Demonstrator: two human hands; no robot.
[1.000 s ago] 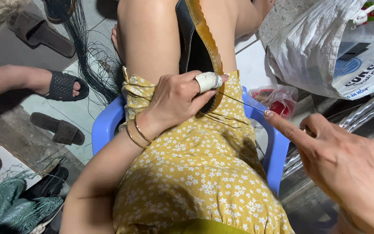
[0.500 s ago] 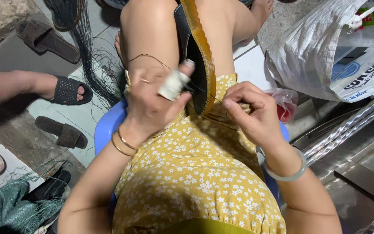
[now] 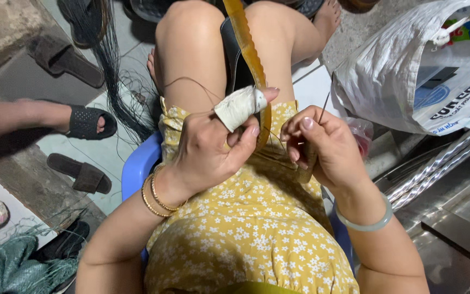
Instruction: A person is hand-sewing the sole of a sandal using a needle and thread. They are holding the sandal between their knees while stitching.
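Note:
A shoe with a black upper and a tan sole (image 3: 246,49) stands on edge, clamped between my knees. My left hand (image 3: 208,147) pinches the sole's edge between the thumb and an index finger wrapped in white bandage. A thin brown thread (image 3: 191,80) loops over my left knee toward that hand. Just right of the sole, my right hand (image 3: 325,144) is closed on a thin dark needle (image 3: 323,106) that points up. Both hands rest over my yellow flowered dress (image 3: 257,228).
I sit on a blue plastic chair (image 3: 136,170). A white plastic bag (image 3: 409,71) and shiny metal sheets (image 3: 452,179) lie to the right. On the left are another person's foot in a black sandal (image 3: 85,122), a brown slipper (image 3: 80,173), dark netting (image 3: 101,54) and green netting (image 3: 12,269).
My right hand, stretched out to the right with the thread a second ago, has come back to the sole and holds the needle upright. My left hand shifted slightly on the sole.

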